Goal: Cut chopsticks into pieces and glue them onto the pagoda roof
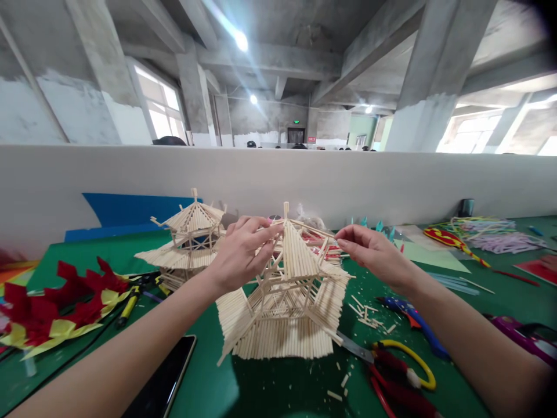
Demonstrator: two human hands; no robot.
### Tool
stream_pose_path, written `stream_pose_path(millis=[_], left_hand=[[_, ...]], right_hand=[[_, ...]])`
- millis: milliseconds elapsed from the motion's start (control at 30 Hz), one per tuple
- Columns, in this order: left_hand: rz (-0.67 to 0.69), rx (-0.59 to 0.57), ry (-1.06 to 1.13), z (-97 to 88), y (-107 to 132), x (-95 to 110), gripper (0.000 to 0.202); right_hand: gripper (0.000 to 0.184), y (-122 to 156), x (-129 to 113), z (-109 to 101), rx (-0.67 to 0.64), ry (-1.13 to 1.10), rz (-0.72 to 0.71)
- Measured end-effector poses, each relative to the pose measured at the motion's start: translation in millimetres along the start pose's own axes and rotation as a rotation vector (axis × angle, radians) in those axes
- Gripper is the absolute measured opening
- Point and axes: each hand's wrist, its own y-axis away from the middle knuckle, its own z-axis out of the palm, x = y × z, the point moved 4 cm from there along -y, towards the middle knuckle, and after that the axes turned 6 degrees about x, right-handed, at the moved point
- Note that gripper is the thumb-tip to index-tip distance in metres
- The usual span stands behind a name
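Left hand [243, 251] half-bent against front stick house's [282, 342] roof [298, 255], grip unclear | right hand [376, 252] pinched narrow beside roof (holding anything? cannot tell) | scissors [383, 363] on table [252, 389], near house

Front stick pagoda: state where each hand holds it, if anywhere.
Left hand: fingers at the roof, near its peak. Right hand: fingertips pinched by its right edge. Whether either grips cannot be told.

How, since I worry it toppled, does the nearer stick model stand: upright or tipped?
Upright: the model has its peak pointing up and its wide lower roof down by the table.
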Motion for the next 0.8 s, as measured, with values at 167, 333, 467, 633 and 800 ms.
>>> stream_pose_path(millis=[167, 333, 467, 633, 800], left_hand=[[0.014, -0.008, -0.034, 0.2, -0.3, 2.5, 0.035], [0.053, -0.003, -0.08, -1.7, -2.7, 5.5, 0.033], [0.074, 0.005, -0.104, -1.8, -3.6, 6.2, 0.032], [0.03, 0.018, -0.057, -2.7, -3.2, 1.5, 0.035], [0.041, 0.027, -0.028, -0.6, 4.1, 1.2, 0.034]], right_hand=[[0.014, 2.0, -3.5, 2.2, -0.007, -0.001, 0.017], [0.012, 1.1, -2.7, 4.2, -0.012, -0.006, 0.022], [0.012, 0.9, -1.2, 5.3, -0.021, -0.007, 0.023], [0.011, 0.0, -0.6, 5.9, -0.027, -0.002, 0.007], [0.011, -2.6, 0.6, 7.9, -0.022, -0.002, -0.021]])
